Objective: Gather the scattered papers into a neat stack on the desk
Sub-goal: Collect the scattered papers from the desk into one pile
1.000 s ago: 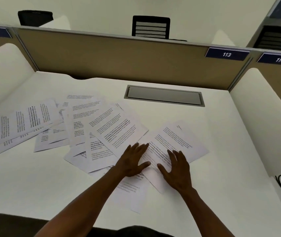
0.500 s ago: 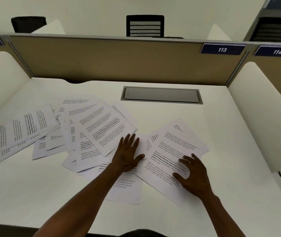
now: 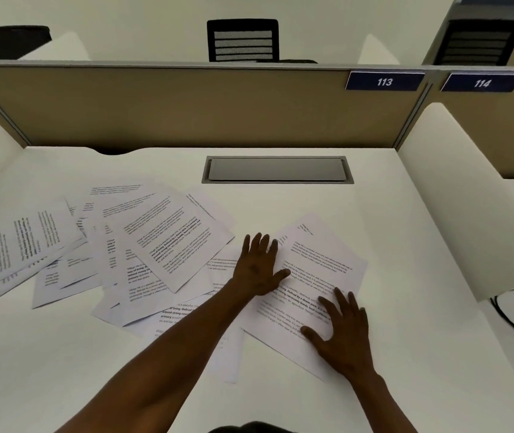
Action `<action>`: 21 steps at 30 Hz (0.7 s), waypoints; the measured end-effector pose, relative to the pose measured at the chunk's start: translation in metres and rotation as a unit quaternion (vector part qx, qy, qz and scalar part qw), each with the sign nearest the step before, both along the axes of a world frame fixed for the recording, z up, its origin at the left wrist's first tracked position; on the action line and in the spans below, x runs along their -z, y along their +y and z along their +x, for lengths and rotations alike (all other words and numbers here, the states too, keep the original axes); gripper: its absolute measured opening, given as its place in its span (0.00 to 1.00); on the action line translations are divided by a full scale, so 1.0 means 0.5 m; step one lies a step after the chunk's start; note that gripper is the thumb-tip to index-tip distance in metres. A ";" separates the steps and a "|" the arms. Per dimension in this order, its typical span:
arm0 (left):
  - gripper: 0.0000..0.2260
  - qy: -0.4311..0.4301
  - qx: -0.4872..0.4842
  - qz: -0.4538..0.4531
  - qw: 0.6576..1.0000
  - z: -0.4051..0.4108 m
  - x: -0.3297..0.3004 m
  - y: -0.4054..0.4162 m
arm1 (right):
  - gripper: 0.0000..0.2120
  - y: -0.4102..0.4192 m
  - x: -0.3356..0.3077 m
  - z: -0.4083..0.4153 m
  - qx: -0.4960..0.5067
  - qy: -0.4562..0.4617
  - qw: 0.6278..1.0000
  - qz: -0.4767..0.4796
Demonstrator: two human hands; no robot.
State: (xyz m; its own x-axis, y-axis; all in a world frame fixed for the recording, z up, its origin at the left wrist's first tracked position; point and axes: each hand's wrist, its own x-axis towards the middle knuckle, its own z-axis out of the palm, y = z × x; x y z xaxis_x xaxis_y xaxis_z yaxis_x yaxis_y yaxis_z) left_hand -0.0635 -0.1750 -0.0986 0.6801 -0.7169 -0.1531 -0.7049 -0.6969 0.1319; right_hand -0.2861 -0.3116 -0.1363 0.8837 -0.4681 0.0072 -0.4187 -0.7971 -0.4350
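White papers (image 3: 168, 245) lie scattered over our surface (image 3: 405, 245), most in loose overlapping heap on left side. Our left hand (image 3: 257, 270) flat, fingers spread, pressing edge of right-side sheet (image 3: 321, 270). Our right hand (image 3: 343, 335) flat, fingers spread, pressing near corner of same sheet. Grey hatch (image 3: 277, 169) behind papers.

Both forearms are bare to the frame edge, each grip ringless, no sleeves, watch or gloves.
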 end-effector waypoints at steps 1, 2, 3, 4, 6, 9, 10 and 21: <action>0.41 0.026 -0.013 0.009 1.000 0.000 0.000 -0.013 | 0.38 0.003 0.002 0.000 -0.001 0.009 1.000 0.000; 0.42 0.055 -0.032 0.009 0.998 -0.002 0.000 -0.027 | 0.39 0.004 0.002 0.002 0.001 0.013 1.000 0.003; 0.43 0.081 -0.054 0.002 0.995 -0.003 -0.001 -0.039 | 0.39 0.005 0.001 0.005 0.006 0.018 1.000 0.006; 0.45 0.099 -0.074 -0.008 0.992 -0.005 -0.002 -0.051 | 0.39 0.006 -0.001 0.008 0.010 0.023 1.000 0.008; 0.49 0.110 -0.104 -0.026 0.988 -0.005 -0.007 -0.071 | 0.39 0.009 -0.003 0.014 0.015 0.029 0.999 0.007; 0.54 0.127 -0.136 -0.064 0.980 0.003 -0.018 -0.087 | 0.40 0.012 -0.003 0.017 0.019 0.034 0.999 0.011; 0.56 0.136 -0.147 -0.076 0.977 0.007 -0.022 -0.089 | 0.41 0.011 -0.003 0.017 0.020 0.034 0.999 0.011; 0.55 0.219 -0.200 -0.035 0.954 0.063 -0.044 -0.101 | 0.39 0.010 0.003 0.040 0.026 0.043 0.999 0.010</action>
